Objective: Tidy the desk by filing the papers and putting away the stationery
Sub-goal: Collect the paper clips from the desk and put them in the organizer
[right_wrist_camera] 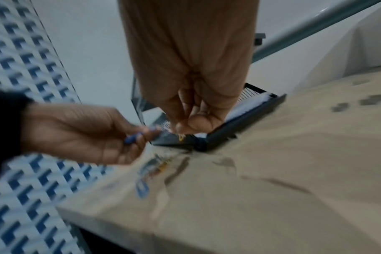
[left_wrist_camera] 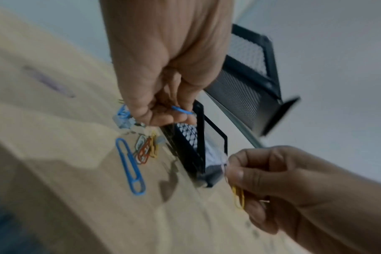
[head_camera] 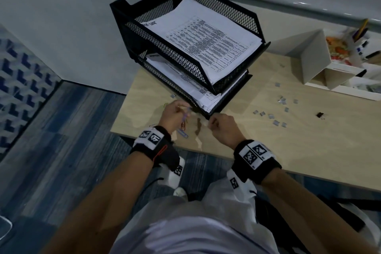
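My left hand (head_camera: 179, 110) pinches a blue paper clip (left_wrist_camera: 182, 110) just in front of the lower tier of the black mesh paper tray (head_camera: 156, 41). Beside it, my right hand (head_camera: 212, 122) pinches a yellow paper clip (left_wrist_camera: 238, 197) at the tray's front corner. On the desk (head_camera: 268, 150) under my left hand lie a large blue clip (left_wrist_camera: 130, 165) and a small heap of red, yellow and white clips (left_wrist_camera: 146, 149). Printed papers (head_camera: 206, 41) fill the top tier, and more papers (head_camera: 185, 80) lie in the lower tier. The right wrist view is blurred.
Several small grey staple blocks (head_camera: 282, 101) and a black binder clip (head_camera: 320, 114) lie scattered to the right. A white organiser box (head_camera: 313, 55) with pens (head_camera: 360, 31) stands at the far right. The desk's front edge and left corner are close to my wrists.
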Tool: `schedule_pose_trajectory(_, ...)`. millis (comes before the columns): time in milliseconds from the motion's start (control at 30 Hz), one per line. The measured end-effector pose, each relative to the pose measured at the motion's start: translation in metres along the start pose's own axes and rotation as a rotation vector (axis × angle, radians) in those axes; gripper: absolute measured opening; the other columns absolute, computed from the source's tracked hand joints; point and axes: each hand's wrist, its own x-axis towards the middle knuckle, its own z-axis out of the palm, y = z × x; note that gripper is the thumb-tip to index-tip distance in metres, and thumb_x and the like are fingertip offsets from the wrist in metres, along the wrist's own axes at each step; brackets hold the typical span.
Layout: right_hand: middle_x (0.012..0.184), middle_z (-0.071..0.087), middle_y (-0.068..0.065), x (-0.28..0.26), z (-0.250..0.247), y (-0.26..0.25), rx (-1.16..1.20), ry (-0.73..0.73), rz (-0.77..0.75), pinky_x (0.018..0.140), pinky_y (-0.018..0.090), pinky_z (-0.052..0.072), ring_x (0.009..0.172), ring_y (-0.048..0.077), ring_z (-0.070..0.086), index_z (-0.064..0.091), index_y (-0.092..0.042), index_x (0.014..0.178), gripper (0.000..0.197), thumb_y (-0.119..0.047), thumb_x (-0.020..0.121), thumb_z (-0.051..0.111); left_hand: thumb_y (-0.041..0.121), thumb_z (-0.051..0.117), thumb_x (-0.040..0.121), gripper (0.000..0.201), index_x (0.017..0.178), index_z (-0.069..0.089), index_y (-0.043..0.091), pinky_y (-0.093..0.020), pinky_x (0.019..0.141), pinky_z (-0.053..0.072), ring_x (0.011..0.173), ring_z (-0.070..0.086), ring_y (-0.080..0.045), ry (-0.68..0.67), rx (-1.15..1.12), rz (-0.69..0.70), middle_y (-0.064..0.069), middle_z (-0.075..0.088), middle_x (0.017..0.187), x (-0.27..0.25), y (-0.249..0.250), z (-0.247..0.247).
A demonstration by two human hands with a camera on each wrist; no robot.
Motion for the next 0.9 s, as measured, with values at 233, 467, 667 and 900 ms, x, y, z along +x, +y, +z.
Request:
schedule_pose_trajectory(233,0.082,0.063,0.007,0.015,-0.006,-0.066,0.147,-0.032,-0.189,0.057,0.011,0.037,0.076,0.013,0.053,0.066,0.001,0.083,0.01,0.001,0.081,0.056,0.036,0.029,0.1,0.051,0.071,0.055,0.004,-0.026,0.06,0.043,0.058,0.048,-0.019,-0.127,-0.924,-0.506,-0.007,0.058,0.045,-0.014,-0.006,-0.011)
schedule_pose_trajectory(467,0.07,0.06,0.014,0.022,0.004,-0.055,0.224,0.05,-0.078,0.068,0.034,0.05,0.064,0.025,0.059,0.063,0.004,0.074,0.018,-0.001,0.086,0.05,0.029,0.024,0.1,0.046,0.058,0.038,0.016,-0.01,0.028,0.022,0.022,0.029,-0.007,-0.068,-0.867,-0.589,0.004,0.035,0.03,-0.013,-0.013,-0.031)
schedule_pose_trajectory(667,0.064,0.044,0.009,0.024,0.035,-0.055,-0.099,-0.14,0.014,0.062,0.031,0.035,0.074,0.026,0.05,0.037,-0.006,0.06,0.031,-0.013,0.089,0.049,0.064,0.039,0.088,0.057,0.055,0.026,0.02,-0.016,0.039,0.028,0.03,0.025,-0.008,0.099,-0.476,-0.448,0.008,0.025,0.032,-0.013,-0.012,-0.065)
schedule_pose_trajectory(900,0.118,0.057,0.026,0.029,0.038,-0.061,-0.224,-0.091,0.043,0.085,0.039,0.047,0.11,0.04,0.056,0.051,0.006,0.11,0.026,-0.007,0.089,0.045,0.04,0.054,0.091,0.049,0.053,0.034,0.016,-0.012,0.038,0.036,0.028,0.041,-0.008,0.094,-0.413,-0.408,0.004,0.045,0.034,-0.003,0.0,-0.085)
